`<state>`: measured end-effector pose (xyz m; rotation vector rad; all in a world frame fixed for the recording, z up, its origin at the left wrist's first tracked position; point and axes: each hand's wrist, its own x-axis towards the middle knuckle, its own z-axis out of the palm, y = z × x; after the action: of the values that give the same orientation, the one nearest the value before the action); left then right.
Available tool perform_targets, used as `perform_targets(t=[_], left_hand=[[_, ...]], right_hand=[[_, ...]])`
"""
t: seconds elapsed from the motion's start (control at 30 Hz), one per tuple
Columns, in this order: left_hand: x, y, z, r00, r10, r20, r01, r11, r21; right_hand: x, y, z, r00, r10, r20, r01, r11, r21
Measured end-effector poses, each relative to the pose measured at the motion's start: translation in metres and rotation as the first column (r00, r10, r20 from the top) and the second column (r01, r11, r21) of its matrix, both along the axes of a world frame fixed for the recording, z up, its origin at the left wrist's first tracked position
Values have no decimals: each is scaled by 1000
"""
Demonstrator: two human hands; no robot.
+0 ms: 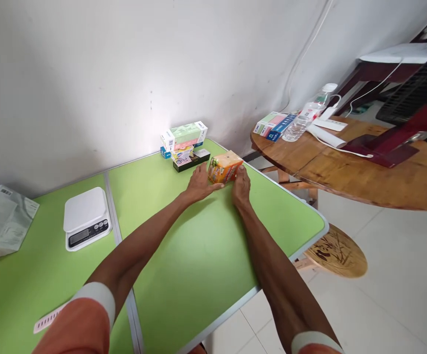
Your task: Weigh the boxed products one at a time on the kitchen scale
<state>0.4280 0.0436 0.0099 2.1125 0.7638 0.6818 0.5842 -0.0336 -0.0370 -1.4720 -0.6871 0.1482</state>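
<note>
An orange printed box (225, 167) sits near the far right part of the green table, between my two hands. My left hand (200, 184) is at its left side, fingers along that side and thumb stretched across the lower front. My right hand (241, 187) presses against the right side with its fingertips at the upper edge. Just behind and left of it lies a long black box (191, 161). Behind that, a green and white carton (184, 135) rests on top of other small boxes by the wall.
A white kitchen scale (88, 219) stands left of the table seam. Farther left are a grey-white package (5, 221) and a pink strip (49, 318). At right, a wooden table (386, 177) bears a plastic bottle (307, 118), cartons and cables, with a wooden stool (337, 251) below.
</note>
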Motion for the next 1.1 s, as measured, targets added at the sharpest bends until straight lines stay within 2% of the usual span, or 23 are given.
perform_targets(t=[0.1,0.2,0.3,0.4,0.53,0.63,0.77,0.87,0.93,1.0,1.1], left_hand=[[25,3,-4,1000,20,11,-20,999,-26],[26,5,-1,999,47,-28,-48,998,-49],[8,6,4,996,53,-77,-57,997,-44],[-24,1,9,993,38,-109,-43,998,-50],[-88,-12,15,988,71,-139,-78,996,-44],[-151,-20,27,982,142,-123,-147,989,-31],[-248,-24,58,973,229,6,-228,973,-33],[-317,-20,84,946,305,106,-306,952,-3],[-357,-16,94,924,363,122,-366,931,1],[-388,-11,96,902,416,113,-417,909,-15],[-420,-4,86,878,468,105,-463,884,-64]], right_hand=[[-7,-2,2,1000,12,21,-11,999,-34],[-9,-8,7,999,-15,45,19,996,-89],[-14,-15,12,996,5,88,6,992,-129],[-27,-24,14,987,105,125,-83,982,-172],[-61,-29,13,945,320,65,-301,932,-203],[-104,-24,22,891,450,57,-432,880,-194],[-186,0,56,797,583,157,-578,812,-81],[-252,27,83,693,694,197,-704,710,-21],[-290,44,94,623,753,210,-768,641,-17],[-322,60,99,566,796,213,-810,585,-37],[-354,77,95,511,833,211,-842,535,-74]])
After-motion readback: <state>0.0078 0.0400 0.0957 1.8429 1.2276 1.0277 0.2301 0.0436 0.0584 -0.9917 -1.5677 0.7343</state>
